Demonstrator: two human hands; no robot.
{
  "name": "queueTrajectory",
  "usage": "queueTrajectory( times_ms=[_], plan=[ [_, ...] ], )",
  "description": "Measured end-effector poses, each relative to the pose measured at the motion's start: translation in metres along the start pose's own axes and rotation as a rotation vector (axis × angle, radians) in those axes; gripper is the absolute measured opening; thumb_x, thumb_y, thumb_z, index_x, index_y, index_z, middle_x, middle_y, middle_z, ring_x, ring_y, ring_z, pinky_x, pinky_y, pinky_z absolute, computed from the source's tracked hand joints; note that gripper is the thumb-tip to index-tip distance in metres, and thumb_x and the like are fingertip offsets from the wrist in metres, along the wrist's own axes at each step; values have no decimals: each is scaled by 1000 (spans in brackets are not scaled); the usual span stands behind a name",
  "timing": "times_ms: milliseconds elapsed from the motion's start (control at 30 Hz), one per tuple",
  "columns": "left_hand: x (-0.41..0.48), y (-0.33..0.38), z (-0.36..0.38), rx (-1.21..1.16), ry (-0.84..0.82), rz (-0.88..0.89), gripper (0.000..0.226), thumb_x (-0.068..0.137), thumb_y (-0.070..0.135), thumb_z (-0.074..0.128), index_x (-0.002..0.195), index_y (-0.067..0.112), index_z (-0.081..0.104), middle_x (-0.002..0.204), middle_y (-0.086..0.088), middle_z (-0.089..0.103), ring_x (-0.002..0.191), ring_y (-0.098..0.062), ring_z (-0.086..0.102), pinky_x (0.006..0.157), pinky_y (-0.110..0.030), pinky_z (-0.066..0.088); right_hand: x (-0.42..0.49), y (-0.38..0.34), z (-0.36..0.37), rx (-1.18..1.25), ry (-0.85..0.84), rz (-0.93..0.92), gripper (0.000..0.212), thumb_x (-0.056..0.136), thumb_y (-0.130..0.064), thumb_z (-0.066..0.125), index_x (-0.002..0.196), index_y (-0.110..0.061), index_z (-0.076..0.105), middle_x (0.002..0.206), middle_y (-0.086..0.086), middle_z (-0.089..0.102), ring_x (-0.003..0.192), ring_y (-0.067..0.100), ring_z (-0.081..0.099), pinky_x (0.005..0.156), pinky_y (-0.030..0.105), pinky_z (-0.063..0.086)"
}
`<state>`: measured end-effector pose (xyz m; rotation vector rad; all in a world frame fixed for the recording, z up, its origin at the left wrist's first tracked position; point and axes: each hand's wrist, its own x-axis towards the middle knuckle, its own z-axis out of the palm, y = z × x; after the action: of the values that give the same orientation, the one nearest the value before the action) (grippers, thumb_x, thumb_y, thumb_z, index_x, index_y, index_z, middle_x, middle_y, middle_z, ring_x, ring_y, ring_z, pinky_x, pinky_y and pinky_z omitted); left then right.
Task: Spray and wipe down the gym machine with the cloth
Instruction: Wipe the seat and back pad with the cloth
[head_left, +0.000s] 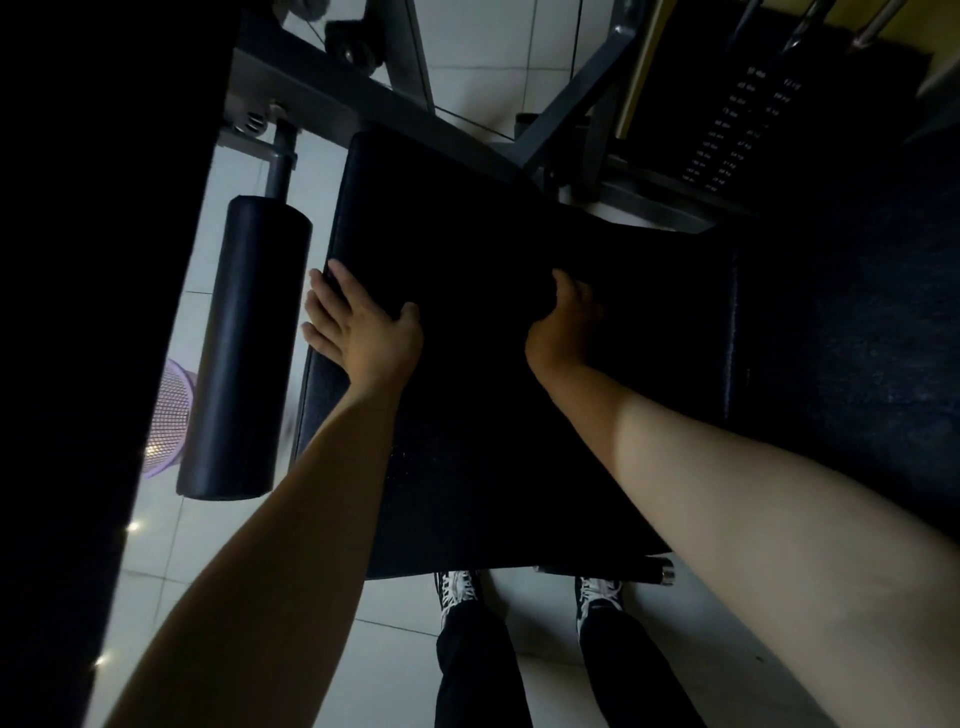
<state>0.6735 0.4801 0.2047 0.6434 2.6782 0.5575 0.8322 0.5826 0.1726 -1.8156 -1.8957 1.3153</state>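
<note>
From the head camera, the gym machine's black seat pad (467, 208) lies right in front of the person, with a black roller pad (244, 338) just beside it on the left. The left hand (358, 327) rests on the pad's left edge, fingers (317, 306) spread and fairly straight down the side, thumb on top. The right hand (563, 327) presses on the middle of the pad, its fingers curled into shadow; whether they hold the cloth cannot be told. 2 shoes (457, 587) stand on the tiled floor (171, 519) below.
</note>
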Motion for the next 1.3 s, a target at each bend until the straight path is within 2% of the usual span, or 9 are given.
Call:
queueTrajectory(
  times_ms=[367,433,567,633,700,933,1067,1133,1300],
  plan=[
    [-31,-25,-19,-30,-10,9,89,93,20,59,161,12,3,169,-14,-3,154,-33,-5,124,-45,-5,-43,-69,60,-84,-267,-569,65,84,15,50,142,-15,56,144,10,52,127,27,44,113,33,36],
    [-41,-27,-18,3,-5,23,91,92,21,59,161,10,1,169,-12,-5,155,-30,-8,124,-45,-7,-24,-55,43,-129,-165,-618,58,82,11,51,134,-12,63,133,13,61,119,33,54,108,43,42],
    [-47,-33,-15,51,10,15,93,92,24,59,162,14,-1,170,-4,-6,155,-24,-10,124,-47,-8,29,3,1,-88,171,-168,54,91,1,49,144,-9,50,144,19,48,131,41,44,115,42,27],
    [-47,-33,-14,61,13,17,92,92,26,59,162,16,0,170,-2,-7,155,-24,-10,124,-48,-8,40,20,-10,-11,138,68,55,95,-3,51,149,-9,41,151,18,38,140,36,35,118,42,24],
    [-47,-34,-14,64,4,13,91,93,27,58,162,19,-1,170,0,-7,155,-26,-10,124,-48,-7,37,17,-6,62,94,95,49,99,-6,48,147,-9,44,150,18,40,141,34,37,118,42,29],
    [-50,-41,-25,102,19,62,91,95,37,61,162,21,1,170,-2,2,154,-32,5,126,-44,3,-42,-53,54,114,-81,-317,60,76,14,48,132,-4,63,131,20,61,123,36,56,111,39,40],
    [-56,-52,-35,31,7,70,92,94,39,63,162,19,5,169,-10,4,155,-30,12,125,-42,14,-86,-73,78,47,-304,-485,60,79,15,51,134,-8,62,135,16,58,119,27,50,104,21,36],
    [-61,-60,-41,10,4,86,93,92,36,65,162,17,6,169,-12,9,154,-30,14,124,-41,15,-96,-71,75,-23,-348,-615,60,77,15,52,132,-6,64,132,16,61,117,32,49,103,26,34],
    [-82,-86,-50,16,-12,37,92,92,31,65,162,15,8,164,-13,26,149,-35,23,123,-43,18,-58,-47,48,-143,-146,-635,57,73,10,47,124,-4,69,118,18,67,108,42,56,99,39,43]
  ],
)
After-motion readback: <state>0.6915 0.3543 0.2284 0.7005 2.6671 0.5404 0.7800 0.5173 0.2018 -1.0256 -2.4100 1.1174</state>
